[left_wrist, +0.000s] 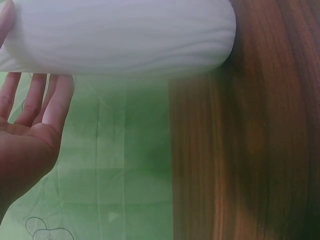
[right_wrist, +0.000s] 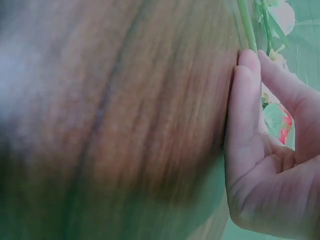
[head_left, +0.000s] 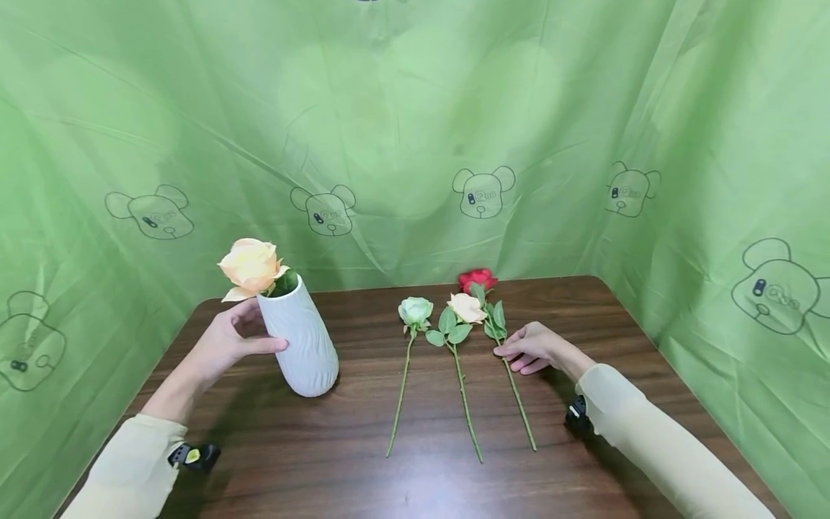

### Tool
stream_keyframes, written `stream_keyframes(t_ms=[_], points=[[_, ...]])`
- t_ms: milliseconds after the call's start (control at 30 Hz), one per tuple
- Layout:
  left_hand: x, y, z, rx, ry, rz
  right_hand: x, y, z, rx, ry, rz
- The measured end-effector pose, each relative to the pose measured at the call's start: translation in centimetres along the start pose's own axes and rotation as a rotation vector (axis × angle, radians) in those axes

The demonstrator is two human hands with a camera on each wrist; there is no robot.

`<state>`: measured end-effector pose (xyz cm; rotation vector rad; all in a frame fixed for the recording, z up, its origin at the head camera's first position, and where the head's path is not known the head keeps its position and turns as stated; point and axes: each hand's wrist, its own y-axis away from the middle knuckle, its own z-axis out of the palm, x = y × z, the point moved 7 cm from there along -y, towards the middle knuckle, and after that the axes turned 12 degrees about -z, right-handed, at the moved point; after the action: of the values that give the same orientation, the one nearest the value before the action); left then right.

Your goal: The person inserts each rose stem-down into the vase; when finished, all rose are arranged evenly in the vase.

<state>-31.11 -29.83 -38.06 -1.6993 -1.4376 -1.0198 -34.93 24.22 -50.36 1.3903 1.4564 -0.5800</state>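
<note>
My left hand grips a white ribbed vase near its mouth, thumb across the front and fingers behind. The vase tilts to the left, its base at the table. A peach rose stands in its mouth, its stem hidden inside. In the left wrist view the vase fills the top. On the right, my right hand pinches the stem of a red rose between thumb and fingertips, close over the table. The right wrist view shows the fingertips at a green stem.
Between the hands, a pale green rose and a cream-pink rose lie on the dark wooden table, stems toward me. The cream-pink bloom lies close to the red rose's leaves. A green curtain surrounds the table's back and sides.
</note>
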Motion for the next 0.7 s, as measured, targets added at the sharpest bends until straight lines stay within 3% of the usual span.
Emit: stream_keyframes(t_ms=[433,700], points=[[-0.13,0.35,-0.39,-0.008,-0.013,0.006,0.63,-0.42,0.30,-0.024,-0.046,0.026],[0.06,-0.14,-0.07,-0.010,0.000,0.008,0.52,-0.15,-0.15,-0.038,-0.087,0.024]])
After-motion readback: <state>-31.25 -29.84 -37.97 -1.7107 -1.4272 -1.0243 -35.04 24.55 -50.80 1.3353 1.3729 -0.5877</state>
